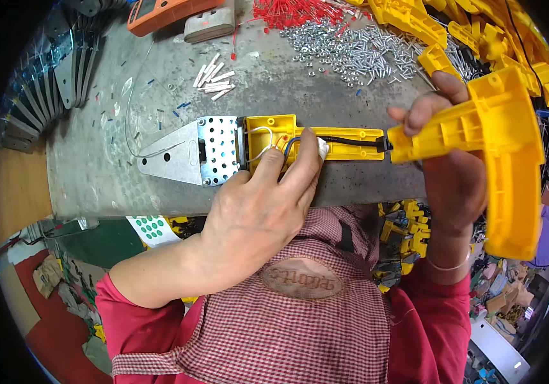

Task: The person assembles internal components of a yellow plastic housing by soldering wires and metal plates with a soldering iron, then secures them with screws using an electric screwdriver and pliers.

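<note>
A yellow plastic handle half (351,152) lies with its hollow side up near the bench's front edge. White, blue and black wires run inside it, and a black cable (351,140) leads out at its right end. To its left it joins a perforated metal plate (220,144) and a pointed grey metal plate (172,157). My left hand (255,201) presses its fingertips onto the wires (290,148) and a white sleeve in the handle. Just right of the handle, my right hand (452,182) grips a matching yellow handle shell (511,166), ribbed inside, raised off the bench.
Small white sleeves (215,77) lie behind the handle. Loose screws and nuts (364,54), red pieces (300,11) and a pile of yellow shells (473,29) spread across the back. Stacked metal plates (50,77) stand far left. An orange tool (172,14) sits at the back edge.
</note>
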Available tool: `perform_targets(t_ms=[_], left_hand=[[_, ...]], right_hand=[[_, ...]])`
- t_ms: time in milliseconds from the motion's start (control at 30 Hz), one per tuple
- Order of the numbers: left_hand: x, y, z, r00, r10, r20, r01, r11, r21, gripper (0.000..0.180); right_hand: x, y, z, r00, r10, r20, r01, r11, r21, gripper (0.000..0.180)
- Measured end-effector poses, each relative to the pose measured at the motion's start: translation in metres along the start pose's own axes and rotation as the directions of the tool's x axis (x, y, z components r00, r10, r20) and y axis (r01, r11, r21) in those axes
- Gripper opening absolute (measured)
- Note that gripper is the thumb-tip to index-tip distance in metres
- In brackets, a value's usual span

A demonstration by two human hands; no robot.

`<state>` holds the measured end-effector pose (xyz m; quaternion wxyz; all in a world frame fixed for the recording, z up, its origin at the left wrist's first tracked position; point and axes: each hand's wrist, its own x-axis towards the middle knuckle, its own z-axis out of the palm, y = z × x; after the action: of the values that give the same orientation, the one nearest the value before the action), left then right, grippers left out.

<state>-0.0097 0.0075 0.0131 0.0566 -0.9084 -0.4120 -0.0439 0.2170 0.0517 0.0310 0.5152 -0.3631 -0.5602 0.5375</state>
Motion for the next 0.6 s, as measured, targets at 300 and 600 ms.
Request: perform_targets(t_ms=[300, 600], left_hand=[[0.0, 0.0, 0.004, 1.0, -0.004, -0.027, 0.004, 1.0, -0.006, 0.047], [-0.022, -0.012, -0.009, 0.997, -0.008, -0.071, -0.025, 0.892, -0.451, 0.021]], right_hand=[[-0.01, 0.013, 0.003, 0.996, 0.012, -0.089, -0.041, 0.943, -0.329, 0.057], [0.002, 0.028, 0.044, 0.993, -0.024, 0.114, 0.096, 0.723, -0.684, 0.037]])
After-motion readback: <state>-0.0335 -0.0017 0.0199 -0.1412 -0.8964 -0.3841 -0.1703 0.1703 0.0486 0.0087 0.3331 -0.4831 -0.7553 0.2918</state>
